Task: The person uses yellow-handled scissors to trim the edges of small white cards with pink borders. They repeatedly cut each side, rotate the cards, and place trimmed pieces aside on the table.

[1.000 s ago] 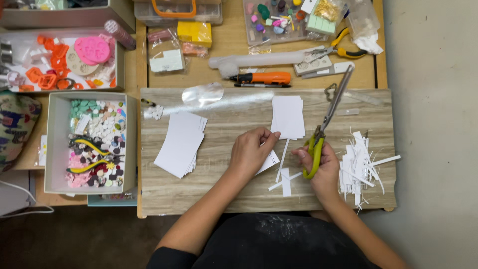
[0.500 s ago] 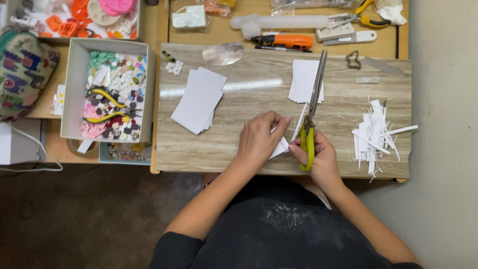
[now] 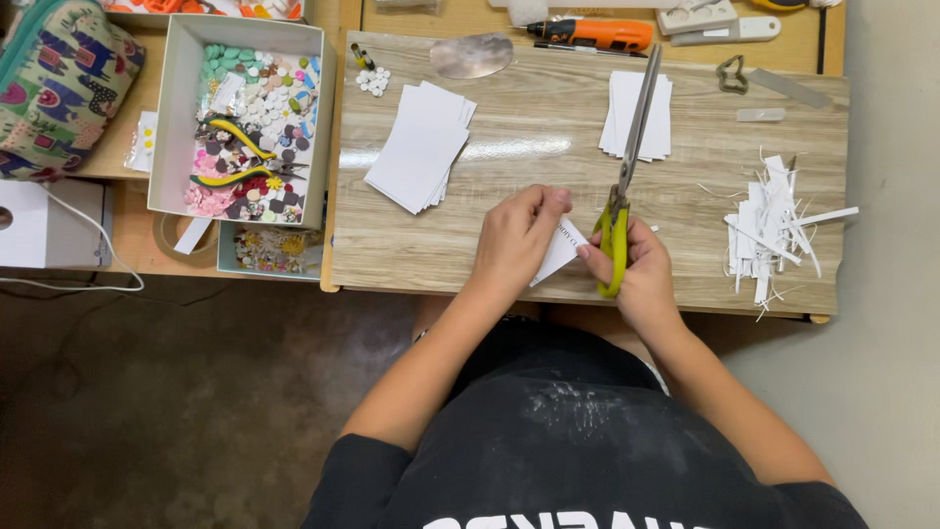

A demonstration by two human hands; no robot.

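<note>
Right hand [image 3: 641,269] grips yellow-handled scissors [image 3: 623,181] | left hand [image 3: 517,240] pinches small white card [image 3: 558,250] just left of them | advice — steady the card, feed it squarely between blades

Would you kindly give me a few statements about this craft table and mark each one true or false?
1. The right hand holds scissors with yellow-green handles. True.
2. The left hand rests on the stack of white cards. False: it pinches a small white paper piece beside the scissors; the stack lies apart, farther up the wooden board.
3. A heap of white paper strips lies on the board beyond the right hand. True.
4. The open box of small colourful pieces sits on the person's right. False: it sits to the left.
5. The orange tool lies in that box. False: it lies beyond the board's far edge.
</note>
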